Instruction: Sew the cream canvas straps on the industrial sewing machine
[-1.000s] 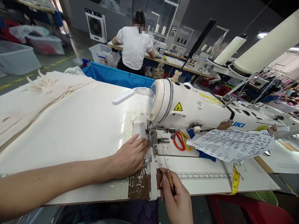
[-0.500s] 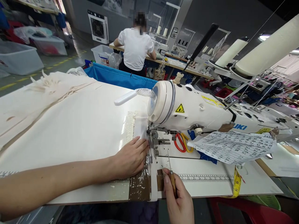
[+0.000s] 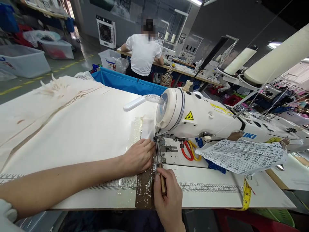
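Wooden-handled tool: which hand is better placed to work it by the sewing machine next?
Likely the right hand: it holds the wooden-handled tool near the sewing machine. The left hand rests at the white cloth, with no tool visible in it.

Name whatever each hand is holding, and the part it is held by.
Right hand: an awl, by its wooden handle. Left hand: resting on white fabric; whether it grips any cannot be told.

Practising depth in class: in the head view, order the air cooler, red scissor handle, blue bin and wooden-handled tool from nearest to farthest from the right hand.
1. Wooden-handled tool: held in the right hand.
2. Red scissor handle: ahead, slightly right.
3. Blue bin: farther ahead, left.
4. Air cooler: far back, left.
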`<state>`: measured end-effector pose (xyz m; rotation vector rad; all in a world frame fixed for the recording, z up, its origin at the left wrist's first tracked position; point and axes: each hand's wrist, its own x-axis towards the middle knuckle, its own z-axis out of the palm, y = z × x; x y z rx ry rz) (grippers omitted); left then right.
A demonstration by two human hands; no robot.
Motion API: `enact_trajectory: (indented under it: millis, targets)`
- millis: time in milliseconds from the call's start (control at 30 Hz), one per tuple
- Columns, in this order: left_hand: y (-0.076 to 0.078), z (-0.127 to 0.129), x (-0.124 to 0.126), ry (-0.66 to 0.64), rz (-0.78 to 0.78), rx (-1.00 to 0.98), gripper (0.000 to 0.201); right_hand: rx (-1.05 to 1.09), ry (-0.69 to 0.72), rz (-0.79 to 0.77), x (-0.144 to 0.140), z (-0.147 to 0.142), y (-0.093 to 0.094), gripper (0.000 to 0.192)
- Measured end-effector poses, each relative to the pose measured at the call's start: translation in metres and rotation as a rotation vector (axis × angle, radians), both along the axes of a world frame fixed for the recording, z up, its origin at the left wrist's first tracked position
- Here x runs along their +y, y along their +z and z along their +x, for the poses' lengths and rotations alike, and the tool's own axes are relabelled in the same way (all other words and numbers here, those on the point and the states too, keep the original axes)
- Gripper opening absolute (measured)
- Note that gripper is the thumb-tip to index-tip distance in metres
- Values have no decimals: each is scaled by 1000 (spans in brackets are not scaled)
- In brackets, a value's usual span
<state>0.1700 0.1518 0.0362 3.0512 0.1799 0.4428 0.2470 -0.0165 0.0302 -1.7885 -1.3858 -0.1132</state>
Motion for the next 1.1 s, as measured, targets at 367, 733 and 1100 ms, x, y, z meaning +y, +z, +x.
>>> enact_trajectory:
  millis: [367, 733, 1100]
  targets:
    - [1, 3, 6, -16, -43, 79, 36, -407, -97, -101, 22, 3, -3, 32]
    - [-1, 2, 9, 18, -115, 48, 41, -570, -208, -261, 24, -5, -6, 33]
    - [-5, 4, 27, 26, -113, -10, 37, -592, -209, -304, 23, -5, -6, 35]
